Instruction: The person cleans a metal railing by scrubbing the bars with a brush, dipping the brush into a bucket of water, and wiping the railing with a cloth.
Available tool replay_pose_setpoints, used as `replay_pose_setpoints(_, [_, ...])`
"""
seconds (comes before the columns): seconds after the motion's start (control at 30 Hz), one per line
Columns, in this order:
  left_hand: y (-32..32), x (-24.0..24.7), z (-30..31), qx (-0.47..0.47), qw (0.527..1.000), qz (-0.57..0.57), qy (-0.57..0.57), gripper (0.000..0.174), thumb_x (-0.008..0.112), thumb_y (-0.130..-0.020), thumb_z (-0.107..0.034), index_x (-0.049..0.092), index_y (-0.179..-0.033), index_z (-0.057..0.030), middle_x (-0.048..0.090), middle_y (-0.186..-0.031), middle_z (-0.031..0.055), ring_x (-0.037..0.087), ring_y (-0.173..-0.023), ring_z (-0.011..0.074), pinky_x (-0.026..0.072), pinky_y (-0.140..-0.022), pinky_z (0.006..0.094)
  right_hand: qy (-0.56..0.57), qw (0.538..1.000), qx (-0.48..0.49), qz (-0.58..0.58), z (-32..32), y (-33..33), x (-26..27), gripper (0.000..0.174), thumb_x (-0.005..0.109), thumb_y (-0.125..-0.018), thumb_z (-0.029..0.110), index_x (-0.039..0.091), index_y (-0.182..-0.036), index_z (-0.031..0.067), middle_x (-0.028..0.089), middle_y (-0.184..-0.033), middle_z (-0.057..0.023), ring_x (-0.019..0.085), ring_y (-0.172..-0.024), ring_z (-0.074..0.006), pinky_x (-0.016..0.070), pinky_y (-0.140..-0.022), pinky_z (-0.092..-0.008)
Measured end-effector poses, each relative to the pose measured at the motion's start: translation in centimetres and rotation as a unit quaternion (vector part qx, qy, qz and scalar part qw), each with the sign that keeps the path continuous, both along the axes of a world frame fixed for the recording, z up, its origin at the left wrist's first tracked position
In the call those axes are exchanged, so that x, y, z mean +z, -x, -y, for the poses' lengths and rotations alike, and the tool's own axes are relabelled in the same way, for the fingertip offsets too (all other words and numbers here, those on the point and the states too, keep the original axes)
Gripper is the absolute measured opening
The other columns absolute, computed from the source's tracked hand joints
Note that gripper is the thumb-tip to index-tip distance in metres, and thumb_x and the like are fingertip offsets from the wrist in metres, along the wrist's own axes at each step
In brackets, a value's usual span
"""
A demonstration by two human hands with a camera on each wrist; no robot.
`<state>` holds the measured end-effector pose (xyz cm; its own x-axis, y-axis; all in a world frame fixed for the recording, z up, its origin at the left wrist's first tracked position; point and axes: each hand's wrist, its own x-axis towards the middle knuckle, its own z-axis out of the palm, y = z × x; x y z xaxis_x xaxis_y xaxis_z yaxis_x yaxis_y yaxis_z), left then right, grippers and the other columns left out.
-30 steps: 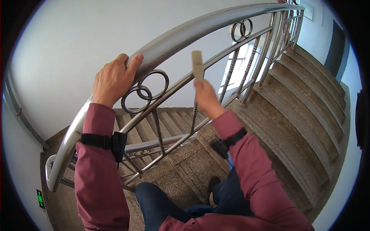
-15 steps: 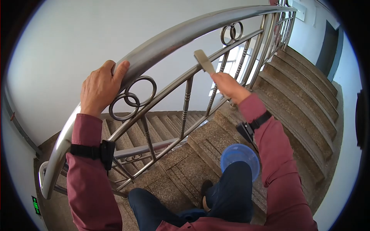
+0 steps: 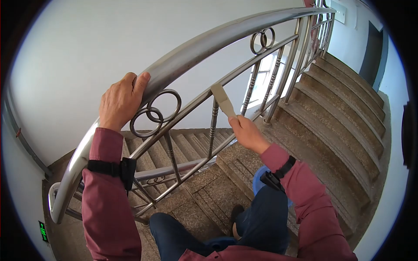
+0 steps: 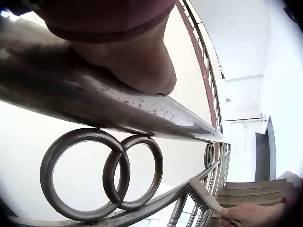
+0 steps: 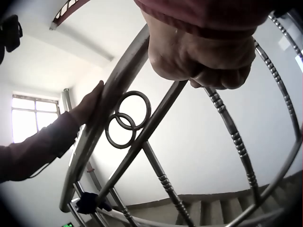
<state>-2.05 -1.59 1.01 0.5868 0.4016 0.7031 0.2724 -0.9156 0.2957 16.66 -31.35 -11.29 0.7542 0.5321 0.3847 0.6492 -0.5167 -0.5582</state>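
The steel handrail curves across the head view, and my left hand grips it, thumb on the near side and fingers over the far side. My right hand holds a pale brush by its handle. The brush head lies at the thinner lower rail, near the top of a baluster. In the left wrist view the bristles of the brush face the rail side. The right wrist view shows curled fingers of the right hand, with the brush hidden.
Stone stairs rise on the right, and more steps descend behind the railing. A blue bucket stands beside the person's knee, partly covered. Interlocking metal rings fill the gap between rails. A dark cloth-like thing hangs low on the railing.
Over the last half second the right hand and brush have moved down and left along the lower rail. Earlier they shifted rightward. The left hand keeps its hold while the view shifts slightly.
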Motion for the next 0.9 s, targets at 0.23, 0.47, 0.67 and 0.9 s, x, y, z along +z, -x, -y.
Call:
replay_pose_setpoints(0.23, [-0.1,-0.1,0.2,0.004,1.000,-0.002,-0.011,0.062,0.039,-0.103,-0.060,0.065,-0.091,-0.0052,0.069,-0.077,0.0191,0.068,-0.083,0.0416,0.0503,-0.075,0.0507,-0.134,0.988,0.060,0.047,-1.9,4.3,4.9,0.040,0.047,-0.105,0.036,0.055,-0.089,0.0000,0.057,-0.066,-0.0208,0.056,-0.060,-0.0413,0.0429,-0.057,-0.0463])
replay_pose_setpoints(0.47, [0.0,0.3,0.5,-0.001,1.000,0.011,-0.018,0.057,0.042,-0.103,-0.057,0.065,-0.092,-0.0053,0.068,-0.076,0.0184,0.067,-0.082,0.0421,0.0501,-0.074,0.0504,-0.239,0.960,0.102,0.101,-7.1,2.9,6.7,0.043,0.045,-0.106,0.041,0.051,-0.089,0.0016,0.057,-0.068,-0.0231,0.057,-0.067,-0.0472,0.0433,-0.061,-0.0510])
replay_pose_setpoints(0.67, [0.1,0.3,0.4,-0.001,1.000,-0.001,0.001,0.059,0.043,-0.102,-0.058,0.065,-0.092,-0.0041,0.068,-0.076,0.0179,0.067,-0.082,0.0413,0.0497,-0.073,0.0502,-0.177,0.977,0.021,0.120,-5.1,-0.7,11.4,0.048,0.041,-0.106,0.045,0.054,-0.092,0.0013,0.060,-0.074,-0.0249,0.060,-0.075,-0.0486,0.0457,-0.067,-0.0528])
replay_pose_setpoints(0.9, [0.1,0.3,0.2,-0.003,1.000,-0.012,-0.006,0.054,0.041,-0.103,-0.055,0.064,-0.095,-0.0061,0.067,-0.079,0.0186,0.065,-0.084,0.0428,0.0474,-0.074,0.0507,-0.294,0.955,-0.019,0.040,0.9,-4.0,14.5,0.053,0.048,-0.105,0.045,0.056,-0.081,-0.0010,0.053,-0.065,-0.0077,0.052,-0.062,-0.0211,0.0426,-0.061,-0.0387])
